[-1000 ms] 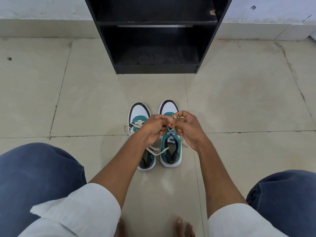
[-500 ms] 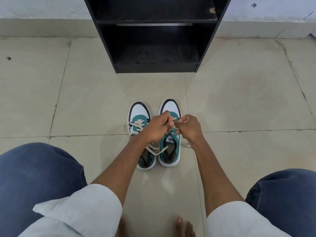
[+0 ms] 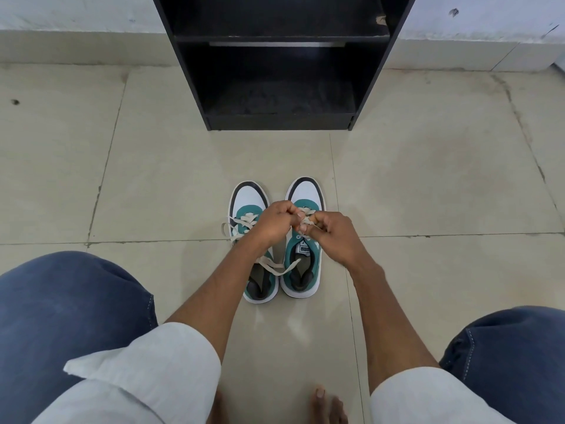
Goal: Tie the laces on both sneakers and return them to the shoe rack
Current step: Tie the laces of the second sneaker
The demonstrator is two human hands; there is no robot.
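While both sneakers stand side by side on the tiled floor in front of the black shoe rack, toes pointing toward it, the person's two hands meet over the laces of the right sneaker. The left hand is curled into a loose fist with its fingertips pressed onto the cream lace of that shoe, and the right hand is likewise curled, pinching the same lace between thumb and fingers; the two hands touch at the knuckles. Just beside it, on the side away from the right hand, the left sneaker has loose lacing, with one lace loop spilling outward onto the floor and another lace end trailing across toward the right sneaker's opening. Nearer the camera than the rack, blue-trousered knees and rolled white sleeves frame the forearms, and bare toes show at the lower edge.
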